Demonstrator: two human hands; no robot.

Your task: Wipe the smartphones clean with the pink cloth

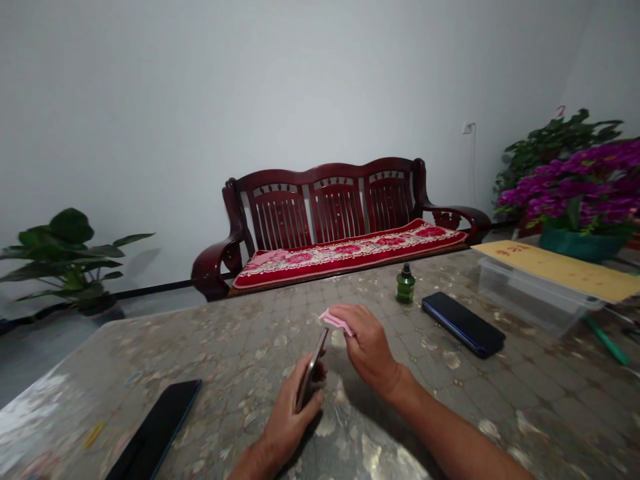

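My left hand (287, 417) grips a smartphone (311, 373) by its sides, tilted up on edge above the table. Just beyond the phone's top end, my right hand (364, 343) is closed on a folded pink cloth (336, 322). A small gap shows between the cloth and the phone. Beyond my right hand stands a small green bottle (405, 285) with a black top. To its right lies a dark phone (464, 323), and another black phone (156, 430) lies at the left near side of the table.
The table (240, 360) has a patterned grey cover. A yellow strip (93, 435) lies at left. A clear plastic box (537, 293) with a yellow sheet (565, 267) on top stands at right, near a pot of purple flowers (580, 187). Behind is a wooden bench (305, 177).
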